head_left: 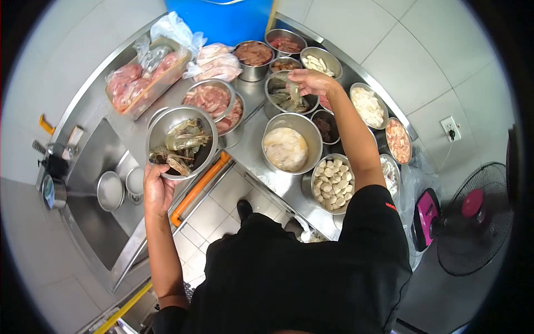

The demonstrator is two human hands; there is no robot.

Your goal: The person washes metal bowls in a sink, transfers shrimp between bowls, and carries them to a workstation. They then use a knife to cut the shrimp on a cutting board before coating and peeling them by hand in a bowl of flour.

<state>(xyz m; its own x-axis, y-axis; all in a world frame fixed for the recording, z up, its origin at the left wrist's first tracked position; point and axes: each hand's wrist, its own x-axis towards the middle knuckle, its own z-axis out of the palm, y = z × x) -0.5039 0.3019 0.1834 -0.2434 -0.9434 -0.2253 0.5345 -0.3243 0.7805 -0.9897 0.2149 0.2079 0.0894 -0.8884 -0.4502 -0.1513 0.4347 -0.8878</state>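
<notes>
My left hand (158,188) grips the near rim of a steel bowl (157,125), its thumb over the edge. Several grey-green raw shrimp (188,135) lie inside that bowl. Across the counter, my right hand (312,82) reaches over a steel pot (272,110) of more shrimp (289,101), its fingers closed around what looks like a shrimp. Just below that pot stands a larger pot (315,146) with pale food in cloudy liquid. Pots of sliced meat (210,98) sit behind the bowl in my left hand.
A sink (92,206) lies at left. Bins of raw meat (133,83), meatballs (332,183) and white pieces (367,106) crowd the steel counter. A blue container (222,19) stands at the back, an orange bar (194,195) at the counter edge, a fan (473,222) at right.
</notes>
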